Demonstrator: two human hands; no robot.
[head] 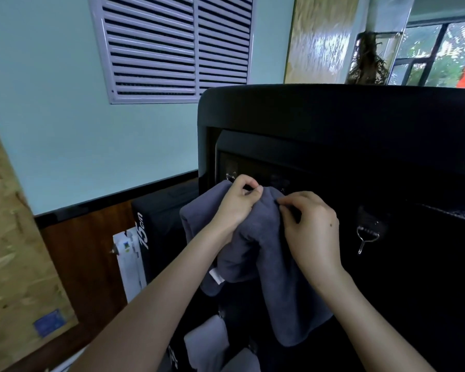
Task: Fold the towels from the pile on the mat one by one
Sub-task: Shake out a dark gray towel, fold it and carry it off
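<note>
Towel [279,277] pinched by left hand [235,208], right hand [312,226], black panel [333,116] behind, louvred vent [172,47]

Prob. home rm: louvred shutter [172,47] in pale wall [65,116], wood wainscot [86,251], window [440,49].

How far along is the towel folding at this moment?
Done: nothing certain; the paler towels low in view may be folded or not, unclear. In hand: one dark grey towel, lifted, left hand and right hand pinching its top edge close together, the rest hanging bunched. Left: folding this one, then any remaining.
</note>
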